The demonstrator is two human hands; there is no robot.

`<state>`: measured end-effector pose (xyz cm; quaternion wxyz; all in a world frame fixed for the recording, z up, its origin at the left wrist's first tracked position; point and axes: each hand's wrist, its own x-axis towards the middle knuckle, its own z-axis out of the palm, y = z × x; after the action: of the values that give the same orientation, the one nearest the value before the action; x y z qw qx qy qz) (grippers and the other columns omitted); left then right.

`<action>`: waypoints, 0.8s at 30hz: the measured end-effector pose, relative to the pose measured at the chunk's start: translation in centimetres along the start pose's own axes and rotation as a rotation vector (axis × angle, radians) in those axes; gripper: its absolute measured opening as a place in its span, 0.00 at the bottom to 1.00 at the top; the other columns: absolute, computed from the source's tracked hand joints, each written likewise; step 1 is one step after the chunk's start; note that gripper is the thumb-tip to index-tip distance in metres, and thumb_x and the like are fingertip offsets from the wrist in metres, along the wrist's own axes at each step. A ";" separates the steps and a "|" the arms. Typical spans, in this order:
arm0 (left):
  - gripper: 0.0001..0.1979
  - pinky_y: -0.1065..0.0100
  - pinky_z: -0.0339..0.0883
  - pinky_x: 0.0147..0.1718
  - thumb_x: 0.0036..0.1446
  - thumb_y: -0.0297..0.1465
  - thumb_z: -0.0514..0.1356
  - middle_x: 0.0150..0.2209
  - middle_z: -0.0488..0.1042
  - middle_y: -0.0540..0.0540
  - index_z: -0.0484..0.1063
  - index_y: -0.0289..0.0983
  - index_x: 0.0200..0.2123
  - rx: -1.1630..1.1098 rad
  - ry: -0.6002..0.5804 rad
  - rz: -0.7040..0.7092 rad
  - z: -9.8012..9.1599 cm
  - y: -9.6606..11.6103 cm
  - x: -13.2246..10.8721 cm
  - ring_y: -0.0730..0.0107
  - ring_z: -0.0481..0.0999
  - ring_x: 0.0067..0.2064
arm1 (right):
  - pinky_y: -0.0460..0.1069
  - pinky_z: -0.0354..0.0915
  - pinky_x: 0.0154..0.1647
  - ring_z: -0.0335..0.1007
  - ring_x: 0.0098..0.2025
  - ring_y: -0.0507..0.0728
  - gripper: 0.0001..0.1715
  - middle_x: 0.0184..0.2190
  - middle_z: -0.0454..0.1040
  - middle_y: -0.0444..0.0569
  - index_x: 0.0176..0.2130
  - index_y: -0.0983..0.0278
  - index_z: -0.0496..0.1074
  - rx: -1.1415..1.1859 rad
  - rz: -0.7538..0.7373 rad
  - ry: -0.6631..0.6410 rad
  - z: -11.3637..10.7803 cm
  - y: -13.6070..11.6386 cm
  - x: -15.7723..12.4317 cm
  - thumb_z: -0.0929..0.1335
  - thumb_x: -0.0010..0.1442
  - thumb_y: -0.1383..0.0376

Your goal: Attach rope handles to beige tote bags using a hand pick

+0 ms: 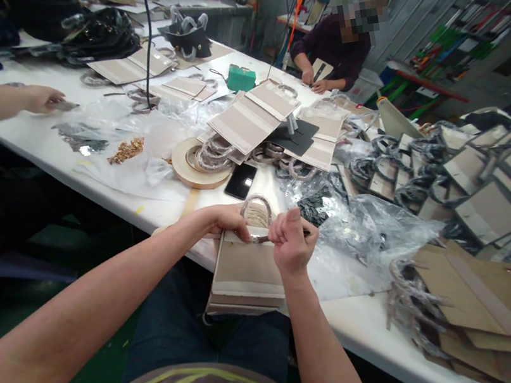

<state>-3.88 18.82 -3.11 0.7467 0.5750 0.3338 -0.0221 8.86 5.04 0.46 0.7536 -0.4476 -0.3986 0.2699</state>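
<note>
A beige bag panel (pixel 245 270) lies on others in a stack at the table's front edge, partly over my lap. From its top edge stands a loop handle (pixel 264 202) wrapped in clear plastic. My left hand (pixel 232 222) is closed on the panel's top edge at the handle's base; its fingertips are partly hidden. Just right of it, my right hand (pixel 289 241) is a fist with the thumb up, closed around a narrow dark object whose end shows beyond the fingers. I cannot tell its kind. A phone (pixel 240 181) lies on the table beyond.
Tape rolls (pixel 198 165) and more panels (pixel 256 114) lie ahead. Gold-coloured hardware (pixel 127 150) is at left, dark small parts (pixel 318 204) at right. Brown bag pieces (pixel 484 304) pile at front right. Another person's hand (pixel 42 98) reaches in at left; a co-worker (pixel 334 45) works opposite.
</note>
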 end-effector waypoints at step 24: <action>0.27 0.63 0.82 0.30 0.32 0.24 0.79 0.35 0.85 0.43 0.79 0.35 0.40 -0.046 0.001 -0.036 -0.1 -0.9 -0.4 0.53 0.86 0.34 | 0.47 0.46 0.19 0.46 0.18 0.48 0.39 0.17 0.51 0.37 0.21 0.60 0.57 0.079 -0.063 0.074 0.3 0.2 -1.3 0.72 0.79 0.52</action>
<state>-4.59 18.53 -3.65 0.7591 0.5516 0.3447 -0.0275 7.93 4.29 -0.14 0.7931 -0.4144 -0.3733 0.2448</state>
